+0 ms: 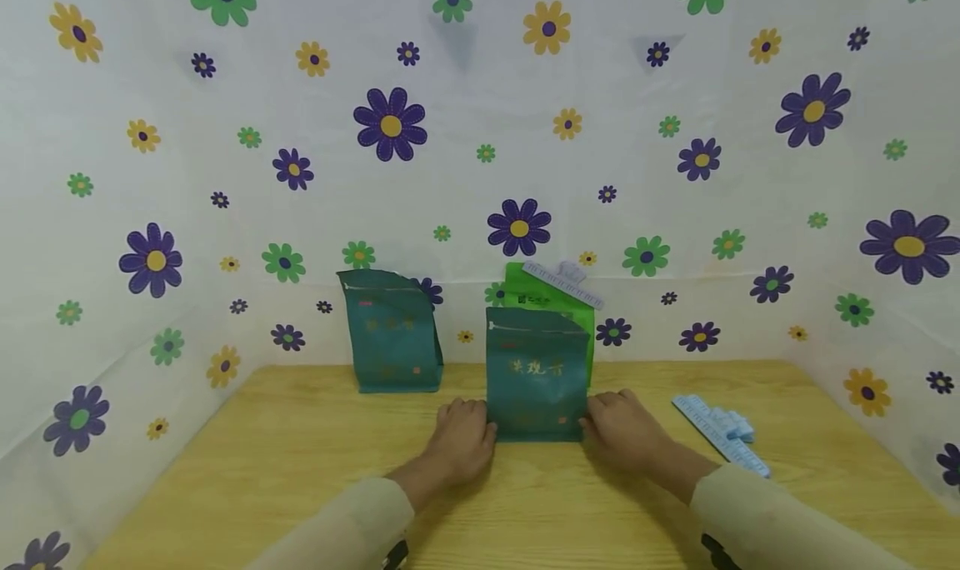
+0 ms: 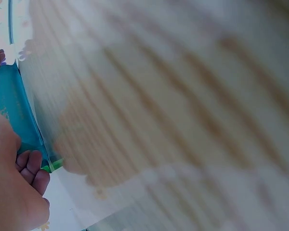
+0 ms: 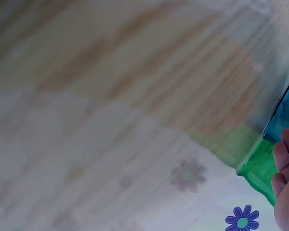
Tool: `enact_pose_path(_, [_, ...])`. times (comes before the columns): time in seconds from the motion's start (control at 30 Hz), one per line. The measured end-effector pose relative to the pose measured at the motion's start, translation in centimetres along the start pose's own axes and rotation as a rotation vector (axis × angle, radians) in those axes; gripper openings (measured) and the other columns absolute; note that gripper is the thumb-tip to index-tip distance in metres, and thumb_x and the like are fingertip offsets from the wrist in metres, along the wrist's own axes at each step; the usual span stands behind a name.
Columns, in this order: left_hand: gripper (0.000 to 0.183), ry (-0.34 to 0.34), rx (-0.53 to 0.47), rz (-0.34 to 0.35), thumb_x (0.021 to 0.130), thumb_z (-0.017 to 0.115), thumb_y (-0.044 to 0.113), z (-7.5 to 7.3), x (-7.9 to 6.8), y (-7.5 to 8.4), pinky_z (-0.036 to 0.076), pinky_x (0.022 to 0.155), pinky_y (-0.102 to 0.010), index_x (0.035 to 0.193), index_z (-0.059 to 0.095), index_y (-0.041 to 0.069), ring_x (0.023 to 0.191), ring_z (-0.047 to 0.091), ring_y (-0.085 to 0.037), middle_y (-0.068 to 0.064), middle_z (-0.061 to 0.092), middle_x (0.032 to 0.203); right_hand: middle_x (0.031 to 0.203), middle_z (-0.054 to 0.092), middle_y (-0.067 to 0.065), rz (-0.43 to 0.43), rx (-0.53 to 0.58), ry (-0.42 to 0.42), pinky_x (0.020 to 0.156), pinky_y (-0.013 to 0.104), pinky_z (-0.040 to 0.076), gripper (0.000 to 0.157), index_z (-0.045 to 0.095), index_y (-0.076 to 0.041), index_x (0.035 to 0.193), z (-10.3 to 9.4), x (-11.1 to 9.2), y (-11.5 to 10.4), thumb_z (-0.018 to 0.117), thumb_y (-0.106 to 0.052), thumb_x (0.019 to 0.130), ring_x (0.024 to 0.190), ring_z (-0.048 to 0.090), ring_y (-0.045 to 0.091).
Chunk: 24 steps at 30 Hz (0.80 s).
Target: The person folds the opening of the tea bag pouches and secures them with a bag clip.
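An upright teal tea pouch [image 1: 537,387] with gold lettering stands on the table between my hands. My left hand [image 1: 461,438] grips its lower left edge, fingers curled round the side. At the lower right edge, my right hand [image 1: 624,430] holds the pouch in the same way. The left wrist view shows the curled fingers [image 2: 32,168] against the teal side. Part of a bright green bag [image 3: 261,168] shows by the right fingers in the right wrist view; in the head view the pouch hides most of that bag.
A second teal pouch [image 1: 393,337] stands at the back left. A lilac ruler-like bag clip [image 1: 564,283] sits across the green bag's top. Right of my right hand, a light blue clip [image 1: 716,430] lies on the wooden table [image 1: 300,453]. Flowered cloth [image 1: 465,187] walls the back and sides.
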<state>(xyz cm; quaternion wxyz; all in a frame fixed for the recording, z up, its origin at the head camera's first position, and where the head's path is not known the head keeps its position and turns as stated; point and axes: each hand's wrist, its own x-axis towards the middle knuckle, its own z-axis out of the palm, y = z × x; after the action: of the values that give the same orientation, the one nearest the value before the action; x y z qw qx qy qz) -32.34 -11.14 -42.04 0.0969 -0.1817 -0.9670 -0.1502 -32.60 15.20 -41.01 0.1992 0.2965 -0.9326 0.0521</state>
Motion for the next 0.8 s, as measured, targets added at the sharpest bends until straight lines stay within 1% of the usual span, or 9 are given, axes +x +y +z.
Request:
enact_pose_path(0.2, [0.028,0.003,0.009,0.005,0.098,0.042,0.026,-0.2,0.0,-0.2,0.033,0.092,-0.048,0.105,0.057,0.004,0.094,0.05,-0.025,-0.01,0.06,0.101,0.084,0.064,0.004,0.025,0.007,-0.006,0.071,0.035,0.04,0.011,0.057,-0.01,0.086,-0.1,0.2,-0.3,0.057,-0.021,0.091,0.081,0.06,0.019])
enact_pose_path(0.4, [0.03,0.007,0.015,-0.008,0.098,0.041,0.028,0.0,0.1,-0.1,0.033,0.092,-0.049,0.107,0.057,0.003,0.093,0.05,-0.025,-0.01,0.061,0.102,0.082,0.063,0.002,0.021,0.01,-0.009,0.071,0.034,0.039,0.012,0.057,-0.012,0.084,-0.3,0.1,-0.2,0.057,-0.022,0.091,0.079,0.059,0.017])
enact_pose_path(0.53, [0.032,-0.003,-0.004,0.012,0.099,0.04,0.029,0.5,0.9,1.1,0.033,0.092,-0.048,0.107,0.057,0.003,0.095,0.05,-0.026,-0.01,0.06,0.103,0.08,0.062,-0.001,0.051,0.001,0.002,0.07,0.032,0.038,0.011,0.056,-0.013,0.083,-0.5,-0.9,1.0,0.057,-0.022,0.091,0.077,0.057,0.015])
enact_pose_path(0.6, [0.034,-0.012,-0.019,0.02,0.099,0.04,0.03,0.7,1.0,1.4,0.033,0.092,-0.049,0.11,0.056,0.002,0.097,0.05,-0.027,-0.011,0.06,0.106,0.077,0.061,-0.002,0.057,-0.004,0.011,0.068,0.032,0.037,0.011,0.055,-0.014,0.081,-0.5,-1.2,1.2,0.058,-0.021,0.089,0.074,0.057,0.014])
enact_pose_path(0.7, [0.034,0.001,-0.036,-0.002,0.099,0.042,0.028,0.7,0.7,1.3,0.032,0.092,-0.05,0.113,0.056,0.001,0.098,0.05,-0.027,-0.012,0.061,0.108,0.076,0.059,-0.002,0.032,-0.005,0.014,0.066,0.031,0.037,0.013,0.054,-0.014,0.08,-0.4,-0.9,1.1,0.057,-0.022,0.09,0.073,0.056,0.014])
enact_pose_path(0.8, [0.03,0.015,-0.032,-0.032,0.098,0.044,0.026,0.7,0.6,1.3,0.032,0.09,-0.05,0.11,0.057,0.002,0.095,0.05,-0.026,-0.01,0.061,0.105,0.076,0.059,-0.001,0.006,0.002,0.004,0.066,0.031,0.037,0.016,0.054,-0.013,0.08,-0.3,-0.7,1.2,0.054,-0.024,0.092,0.073,0.056,0.015])
